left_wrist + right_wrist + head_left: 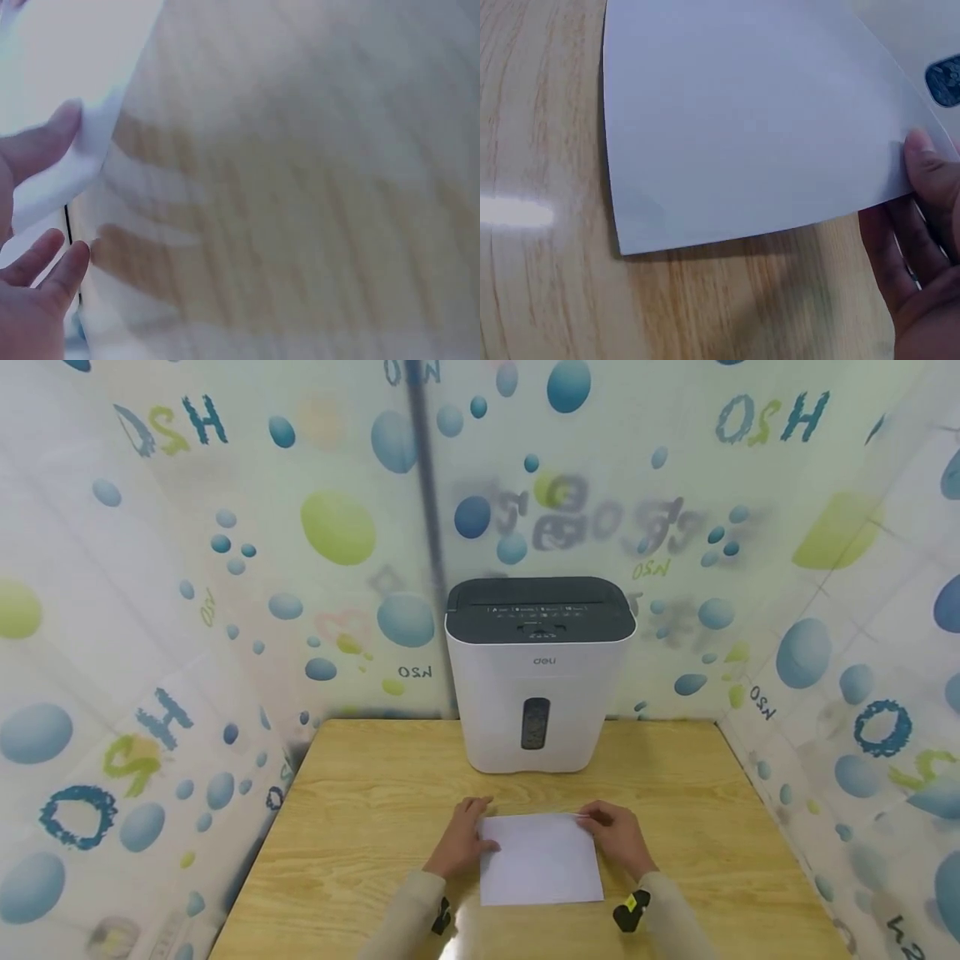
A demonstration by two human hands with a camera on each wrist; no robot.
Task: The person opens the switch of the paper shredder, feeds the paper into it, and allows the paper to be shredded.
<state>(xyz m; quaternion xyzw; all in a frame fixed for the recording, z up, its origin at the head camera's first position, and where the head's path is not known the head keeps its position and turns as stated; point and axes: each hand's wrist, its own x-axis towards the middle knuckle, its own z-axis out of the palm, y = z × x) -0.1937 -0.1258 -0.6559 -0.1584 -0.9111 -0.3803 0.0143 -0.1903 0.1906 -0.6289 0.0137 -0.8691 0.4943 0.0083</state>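
A blank white sheet of paper point(542, 860) lies on the wooden table, in front of a white paper shredder with a dark top point(540, 677). My right hand point(617, 835) pinches the sheet's far right corner. In the right wrist view the thumb point(930, 169) is on top and fingers are underneath, with that corner lifted off the table. At the left edge is my left hand point(459, 842), its thumb point(52, 139) resting on the paper. Its other fingers point(64, 277) reach out beyond the edge, fairly straight and apart from the thumb.
The shredder stands at the table's back edge, against a patterned curtain point(345, 593) that also encloses both sides. Bare wood of the table point(360, 810) shows to the left and right of the sheet.
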